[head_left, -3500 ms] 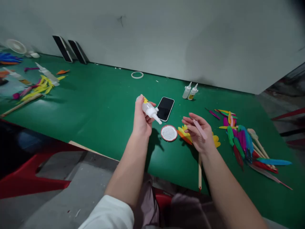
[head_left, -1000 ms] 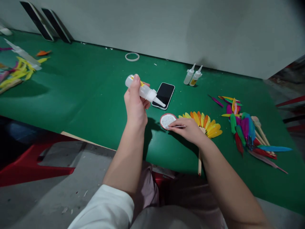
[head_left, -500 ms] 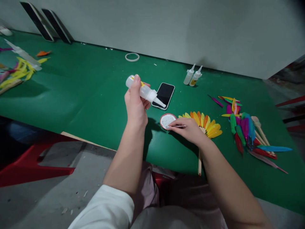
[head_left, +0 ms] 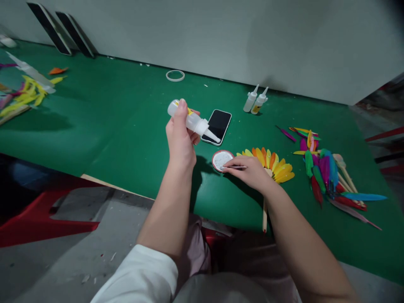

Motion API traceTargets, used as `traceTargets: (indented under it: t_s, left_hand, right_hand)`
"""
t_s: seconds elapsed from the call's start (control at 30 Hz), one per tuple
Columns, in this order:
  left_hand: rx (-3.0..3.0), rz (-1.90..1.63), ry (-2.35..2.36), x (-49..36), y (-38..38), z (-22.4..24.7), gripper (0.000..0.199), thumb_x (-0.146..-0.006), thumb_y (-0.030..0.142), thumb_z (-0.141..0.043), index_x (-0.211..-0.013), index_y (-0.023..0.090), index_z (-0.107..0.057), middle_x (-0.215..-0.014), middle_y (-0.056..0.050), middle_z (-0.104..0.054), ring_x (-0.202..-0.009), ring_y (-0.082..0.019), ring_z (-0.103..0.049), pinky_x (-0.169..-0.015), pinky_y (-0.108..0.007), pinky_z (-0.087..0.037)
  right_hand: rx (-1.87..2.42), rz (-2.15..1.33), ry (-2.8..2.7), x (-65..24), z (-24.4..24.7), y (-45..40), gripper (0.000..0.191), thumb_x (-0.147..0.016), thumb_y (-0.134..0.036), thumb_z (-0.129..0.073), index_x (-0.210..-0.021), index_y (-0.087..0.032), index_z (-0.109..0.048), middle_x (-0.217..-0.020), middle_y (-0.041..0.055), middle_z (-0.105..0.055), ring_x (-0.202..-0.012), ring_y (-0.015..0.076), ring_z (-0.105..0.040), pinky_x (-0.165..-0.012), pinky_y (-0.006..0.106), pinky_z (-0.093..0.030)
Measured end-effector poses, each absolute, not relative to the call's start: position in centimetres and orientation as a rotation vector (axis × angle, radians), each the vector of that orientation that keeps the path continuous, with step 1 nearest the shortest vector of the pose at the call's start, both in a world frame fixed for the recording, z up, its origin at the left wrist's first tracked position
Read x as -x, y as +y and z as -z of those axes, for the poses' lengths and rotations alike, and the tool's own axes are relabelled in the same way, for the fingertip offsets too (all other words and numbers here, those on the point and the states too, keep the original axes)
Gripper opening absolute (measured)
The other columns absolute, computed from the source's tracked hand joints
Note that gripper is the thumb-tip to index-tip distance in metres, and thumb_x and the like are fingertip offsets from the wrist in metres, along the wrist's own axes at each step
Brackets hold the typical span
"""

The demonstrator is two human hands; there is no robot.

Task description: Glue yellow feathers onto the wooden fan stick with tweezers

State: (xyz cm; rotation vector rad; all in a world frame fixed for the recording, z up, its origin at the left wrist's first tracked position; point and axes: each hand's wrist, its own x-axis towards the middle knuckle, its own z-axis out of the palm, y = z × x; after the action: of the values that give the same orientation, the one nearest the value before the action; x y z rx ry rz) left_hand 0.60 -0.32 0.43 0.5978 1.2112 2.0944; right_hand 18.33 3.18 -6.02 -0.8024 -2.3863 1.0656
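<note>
A clear plastic glue bottle (head_left: 196, 123) is gripped in my left hand (head_left: 181, 139), its white nozzle tilted down to the right above a phone (head_left: 220, 123). My right hand (head_left: 249, 171) pinches a thin pair of tweezers (head_left: 235, 167), whose tip is at a small round white dish with a red rim (head_left: 221, 159). Small specks lie in the dish; whether the tweezers hold one I cannot tell. Partly hidden behind my right hand is a fan of yellow and orange feathers (head_left: 282, 170) on a wooden handle (head_left: 264, 216).
Two small glue bottles (head_left: 255, 101) stand near the wall. Colourful feathers (head_left: 325, 168) and wooden sticks (head_left: 345, 172) lie in a heap at the right. A white ring (head_left: 175, 75) is at the back. Yellow feathers (head_left: 25, 99) and another bottle (head_left: 33, 73) lie at the left.
The glue bottle in my left hand has shifted very slightly to the right. My right hand and the tweezers look the same.
</note>
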Motion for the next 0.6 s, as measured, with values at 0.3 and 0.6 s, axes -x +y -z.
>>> traceTargets:
  t_s: [0.3, 0.6]
  left_hand:
    - [-0.625, -2.102, 1.173, -0.67, -0.27, -0.41, 0.041, -0.077, 0.054, -0.053, -0.063, 0.015, -0.056, -0.046, 0.004, -0.036, -0.035, -0.004, -0.027, -0.035, -0.023, -0.015]
    - [-0.63, -2.098, 1.188, -0.67, -0.28, -0.35, 0.041, -0.075, 0.056, -0.055, -0.063, 0.016, -0.056, -0.047, 0.004, -0.037, -0.036, -0.005, -0.028, -0.036, -0.023, -0.015]
  right_hand:
    - [0.814, -1.077, -2.371, -18.38, 6.29, 3.22, 0.011, -0.077, -0.028, -0.063, -0.081, -0.022, -0.07, -0.08, 0.0022, -0.07, -0.073, 0.015, -0.063, -0.064, 0.026, -0.047]
    - [0.817, -1.072, -2.395, -18.41, 6.08, 3.23, 0.01, -0.078, -0.028, -0.062, -0.082, -0.023, -0.07, -0.081, 0.0016, -0.071, -0.074, 0.0151, -0.064, -0.065, 0.026, -0.047]
